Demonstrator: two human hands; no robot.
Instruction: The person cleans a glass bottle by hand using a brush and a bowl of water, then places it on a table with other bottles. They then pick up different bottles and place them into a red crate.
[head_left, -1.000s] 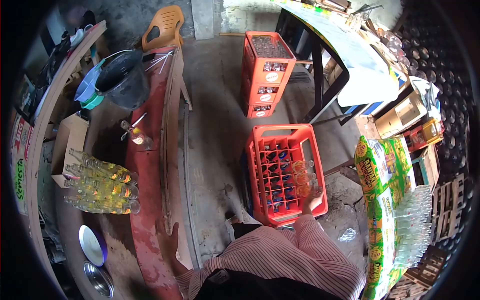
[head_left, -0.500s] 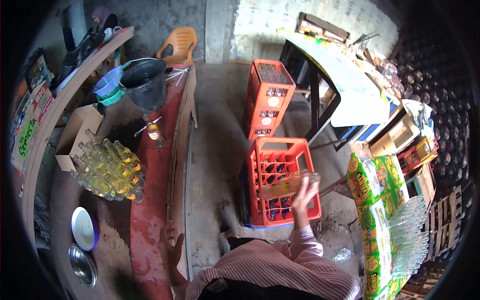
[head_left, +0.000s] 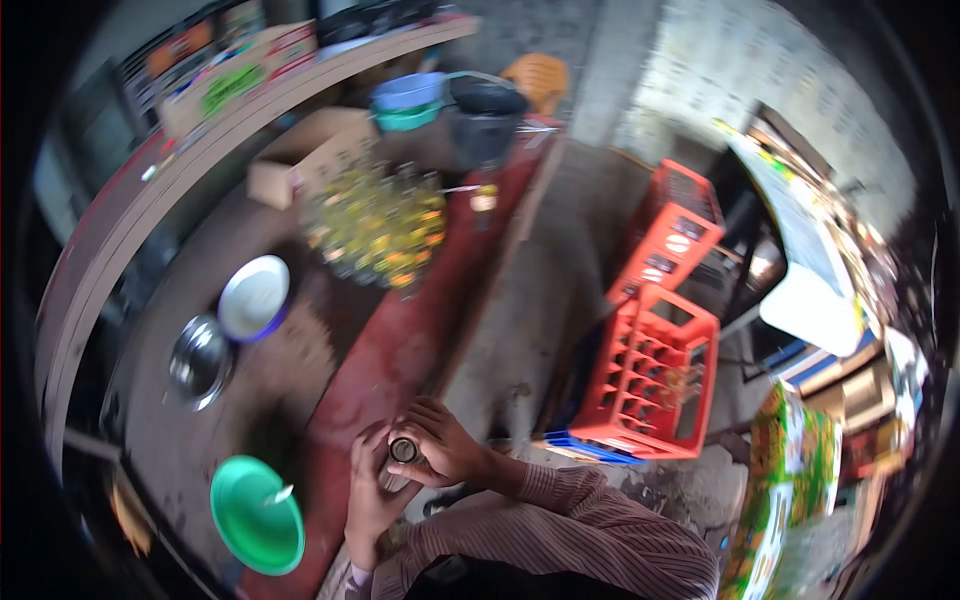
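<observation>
My right hand (head_left: 446, 446) is wrapped round a glass bottle (head_left: 404, 451), whose round end faces the camera. Against the bottle's other side is my left hand (head_left: 372, 482), with its fingers closed round it. Both hands meet over the red edge strip (head_left: 345, 400) of the table. Blur hides what is inside the bottle. Further up the table a group of bottles with yellow contents (head_left: 375, 225) stands close together. A single bottle (head_left: 483, 203) with something thin across it stands on the red strip. To the right is a red crate (head_left: 652, 375) with dividers.
On the table are a green basin (head_left: 256, 515), a white bowl (head_left: 254, 297), a metal bowl (head_left: 201, 362), a cardboard box (head_left: 272, 182) and a black bucket (head_left: 482, 130). Another red crate stack (head_left: 672, 235) stands behind the near crate. Green packages (head_left: 795, 450) lie at the right.
The view has turned left, bringing the green basin into sight. My right hand has moved from above the crate to the table edge with the bottle, and my left hand has closed on it.
</observation>
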